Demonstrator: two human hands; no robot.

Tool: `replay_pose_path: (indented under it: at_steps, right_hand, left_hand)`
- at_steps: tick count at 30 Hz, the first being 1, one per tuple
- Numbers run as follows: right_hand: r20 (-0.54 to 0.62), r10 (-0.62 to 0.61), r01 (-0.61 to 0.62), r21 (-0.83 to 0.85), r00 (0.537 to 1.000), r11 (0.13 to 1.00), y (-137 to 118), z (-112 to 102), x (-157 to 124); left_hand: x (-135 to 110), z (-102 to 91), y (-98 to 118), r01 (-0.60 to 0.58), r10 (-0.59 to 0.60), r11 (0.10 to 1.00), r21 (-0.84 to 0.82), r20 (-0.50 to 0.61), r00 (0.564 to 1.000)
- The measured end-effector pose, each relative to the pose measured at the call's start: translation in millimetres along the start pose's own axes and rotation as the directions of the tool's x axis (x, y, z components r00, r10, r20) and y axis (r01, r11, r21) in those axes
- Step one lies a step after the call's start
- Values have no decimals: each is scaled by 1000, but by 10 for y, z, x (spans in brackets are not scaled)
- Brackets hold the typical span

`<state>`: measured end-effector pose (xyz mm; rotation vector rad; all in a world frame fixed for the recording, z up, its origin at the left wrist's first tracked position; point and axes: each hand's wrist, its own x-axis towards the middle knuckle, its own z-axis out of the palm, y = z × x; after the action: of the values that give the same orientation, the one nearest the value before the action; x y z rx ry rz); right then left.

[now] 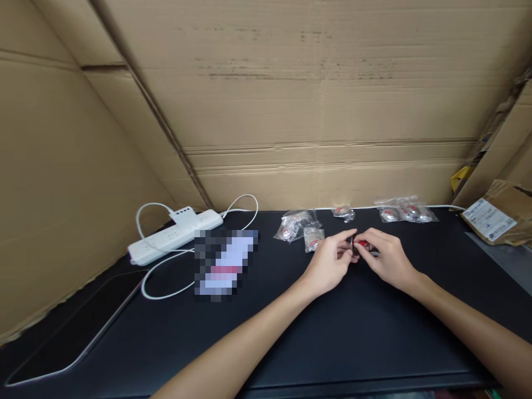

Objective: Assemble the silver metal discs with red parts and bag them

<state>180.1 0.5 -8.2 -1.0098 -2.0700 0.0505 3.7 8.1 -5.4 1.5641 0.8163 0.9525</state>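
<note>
I pinch a small red part between the fingertips of my left hand and right hand, both closed on it, just above the black mat. Clear bags lie just beyond it, a power strip well to their left.

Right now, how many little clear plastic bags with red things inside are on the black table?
About 6: two overlapping clear plastic bags, one just right of them, one behind the hands, two or three bunched at far right. Overlaps may hide more.
</note>
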Motion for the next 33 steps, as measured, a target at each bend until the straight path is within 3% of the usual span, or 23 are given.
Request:
replay_pose_path:
  at_steps: [9,15,25,33]
  right_hand:
    - [15,16,-18,126,1000,992,-24,-57,46]
    - [-29,38,-36,59,999,998,-64,-83,52]
    - [-11,39,-39,51,999,998,-77,-73,57]
    - [-1,59,-59,63,998,996,-86,-77,59]
  left_hand:
    - [33,-13,-21,3,-12,982,-191,-46,999]
    - [17,-21,40,21,-23,966,-258,-3,1000]
    - [16,-1,26,5,-17,969,-247,-45,999]
    - [17,-24,-13,-13,11,969,-245,-10,1000]
